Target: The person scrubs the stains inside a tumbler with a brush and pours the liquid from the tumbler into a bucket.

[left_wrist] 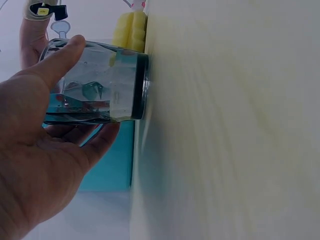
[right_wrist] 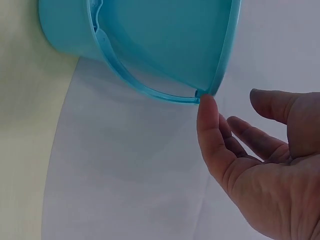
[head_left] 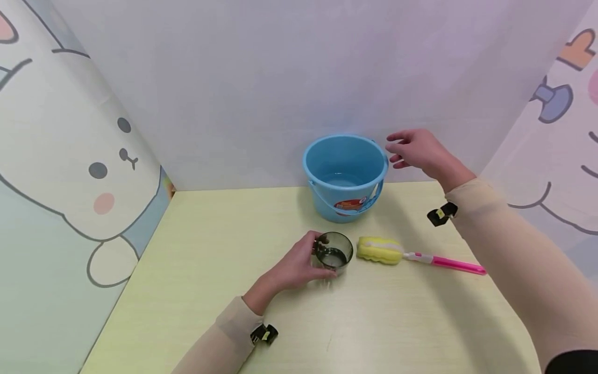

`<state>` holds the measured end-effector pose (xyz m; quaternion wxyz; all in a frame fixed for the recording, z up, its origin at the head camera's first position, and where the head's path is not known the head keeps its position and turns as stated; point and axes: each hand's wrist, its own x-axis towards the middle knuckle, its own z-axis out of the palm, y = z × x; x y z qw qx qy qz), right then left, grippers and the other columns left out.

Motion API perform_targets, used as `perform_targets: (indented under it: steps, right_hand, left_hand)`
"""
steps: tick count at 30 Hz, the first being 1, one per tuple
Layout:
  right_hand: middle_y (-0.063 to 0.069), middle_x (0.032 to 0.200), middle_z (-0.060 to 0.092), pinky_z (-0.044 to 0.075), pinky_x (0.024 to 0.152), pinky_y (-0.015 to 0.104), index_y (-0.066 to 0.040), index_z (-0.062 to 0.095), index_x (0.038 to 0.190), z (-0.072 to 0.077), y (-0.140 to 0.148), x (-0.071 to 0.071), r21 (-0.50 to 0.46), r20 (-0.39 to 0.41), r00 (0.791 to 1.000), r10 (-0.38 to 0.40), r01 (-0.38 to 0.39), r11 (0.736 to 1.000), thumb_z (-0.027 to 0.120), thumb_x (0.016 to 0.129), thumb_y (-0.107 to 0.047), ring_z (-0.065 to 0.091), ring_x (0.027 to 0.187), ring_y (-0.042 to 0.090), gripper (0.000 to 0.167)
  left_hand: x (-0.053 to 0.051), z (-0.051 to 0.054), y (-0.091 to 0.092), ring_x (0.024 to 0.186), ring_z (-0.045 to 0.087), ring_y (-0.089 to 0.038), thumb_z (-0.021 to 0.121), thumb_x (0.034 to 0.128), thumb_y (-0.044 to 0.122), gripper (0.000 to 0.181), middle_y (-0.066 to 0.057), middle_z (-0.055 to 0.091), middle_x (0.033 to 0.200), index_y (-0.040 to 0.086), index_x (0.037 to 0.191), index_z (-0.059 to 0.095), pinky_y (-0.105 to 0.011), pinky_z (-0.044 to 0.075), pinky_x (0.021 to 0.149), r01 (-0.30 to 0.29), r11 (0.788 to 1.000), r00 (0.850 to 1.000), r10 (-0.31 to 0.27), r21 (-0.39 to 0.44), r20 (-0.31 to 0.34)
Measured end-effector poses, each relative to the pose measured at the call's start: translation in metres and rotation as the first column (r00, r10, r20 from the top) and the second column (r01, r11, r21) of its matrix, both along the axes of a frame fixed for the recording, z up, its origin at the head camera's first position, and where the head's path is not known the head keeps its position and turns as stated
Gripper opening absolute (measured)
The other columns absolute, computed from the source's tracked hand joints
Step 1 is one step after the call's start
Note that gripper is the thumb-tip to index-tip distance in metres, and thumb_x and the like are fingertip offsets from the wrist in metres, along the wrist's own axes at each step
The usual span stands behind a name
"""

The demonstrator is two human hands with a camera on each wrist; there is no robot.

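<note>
My left hand [head_left: 299, 264] holds a dark-tinted clear glass cup [head_left: 334, 251], thumb on the near side and fingers round the far side. In the left wrist view the cup [left_wrist: 95, 82] is upright, its base at or just above the tabletop. A light blue bucket [head_left: 343, 200] stands behind it, its handle hanging down at the front. Beside the bucket's right rim is my right hand [head_left: 416, 150], fingers loosely bent and holding nothing. In the right wrist view this hand [right_wrist: 260, 150] is close to the rim by the handle joint; whether it touches is unclear.
Right of the cup lies a bottle brush with a yellow sponge head [head_left: 380, 250] and a pink handle [head_left: 458, 265]. The pale yellow table [head_left: 210, 228] meets a white back wall [head_left: 224, 104] just behind the bucket. Cartoon-printed panels [head_left: 70, 156] stand at both sides.
</note>
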<state>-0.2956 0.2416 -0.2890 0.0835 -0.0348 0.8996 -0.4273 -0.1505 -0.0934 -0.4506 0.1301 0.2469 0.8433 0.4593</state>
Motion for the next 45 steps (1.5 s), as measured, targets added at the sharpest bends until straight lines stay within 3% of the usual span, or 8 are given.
perform_targets:
  steps: [15,30,41,45]
  right_hand:
    - [0.030,0.144,0.057,0.056,0.099,0.052,0.003,0.040,0.159,-0.004,-0.013,-0.019,0.006,0.055,0.998,-0.002,0.002,1.000,0.057,0.112,-0.025,0.068,0.117,0.043,0.058]
    - [0.033,0.144,0.055,0.053,0.104,0.055,0.009,0.047,0.153,-0.003,-0.017,-0.019,0.006,0.086,0.996,-0.007,0.006,1.000,0.058,0.111,-0.013,0.066,0.119,0.045,0.049]
    - [0.028,0.155,0.046,0.047,0.113,0.053,0.003,0.037,0.162,-0.009,-0.008,-0.021,-0.143,0.172,0.985,0.030,-0.005,0.990,0.053,0.112,-0.011,0.053,0.133,0.046,0.054]
    - [0.026,0.158,0.043,0.051,0.110,0.044,0.001,0.034,0.163,-0.010,-0.006,-0.020,-0.219,0.218,0.975,0.030,0.019,0.975,0.054,0.112,-0.010,0.051,0.135,0.044,0.057]
  left_hand:
    - [0.000,-0.002,0.000,0.129,0.056,-0.025,0.095,0.0829,0.028,0.083,-0.009,0.058,0.139,0.006,0.144,0.044,-0.042,0.048,0.110,0.014,1.000,1.000,-0.013,0.013,-0.020]
    - [0.000,-0.003,0.000,0.129,0.056,-0.024,0.095,0.0830,0.029,0.083,-0.009,0.058,0.139,0.006,0.144,0.044,-0.041,0.048,0.110,0.017,1.000,1.000,-0.016,0.015,-0.021]
    - [-0.001,-0.002,0.000,0.129,0.056,-0.024,0.095,0.0831,0.030,0.083,-0.008,0.057,0.139,0.008,0.145,0.044,-0.042,0.048,0.110,0.007,1.000,1.000,-0.007,0.002,-0.016]
    - [-0.001,-0.002,0.000,0.129,0.056,-0.024,0.095,0.0832,0.030,0.083,-0.008,0.057,0.139,0.008,0.145,0.043,-0.042,0.048,0.110,0.006,1.000,1.000,-0.006,0.003,-0.011]
